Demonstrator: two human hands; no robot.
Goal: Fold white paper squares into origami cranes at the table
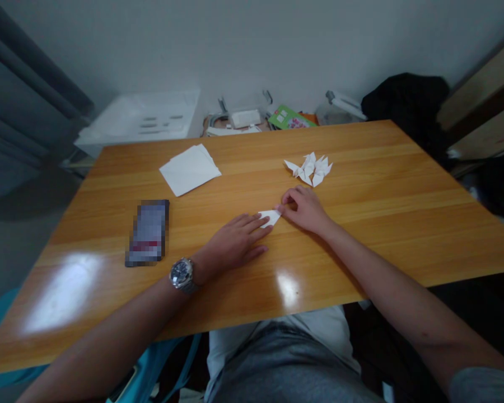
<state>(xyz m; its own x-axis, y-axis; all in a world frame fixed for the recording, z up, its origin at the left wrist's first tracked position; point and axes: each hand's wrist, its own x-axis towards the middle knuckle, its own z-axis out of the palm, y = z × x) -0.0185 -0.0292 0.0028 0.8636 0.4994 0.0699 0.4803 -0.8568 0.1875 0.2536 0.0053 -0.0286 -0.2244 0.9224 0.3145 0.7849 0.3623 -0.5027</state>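
Note:
A small folded piece of white paper (271,217) lies on the wooden table between my hands. My left hand (237,240) is flat with its fingers stretched out, and the fingertips press on the paper's left part and cover it. At the paper's right tip, my right hand (304,208) pinches with thumb and forefinger; the other fingers are curled. Beyond my right hand sits a cluster of white folded paper cranes (311,168). Some white paper sheets (190,170) lie stacked at the back left.
A phone (149,232) with a blurred screen rests left of my left hand on the table (243,168). Behind the far edge are a white plastic tray (151,115), a green booklet (292,117) and a clear container (342,109). A black bag-like shape (403,101) stands back right.

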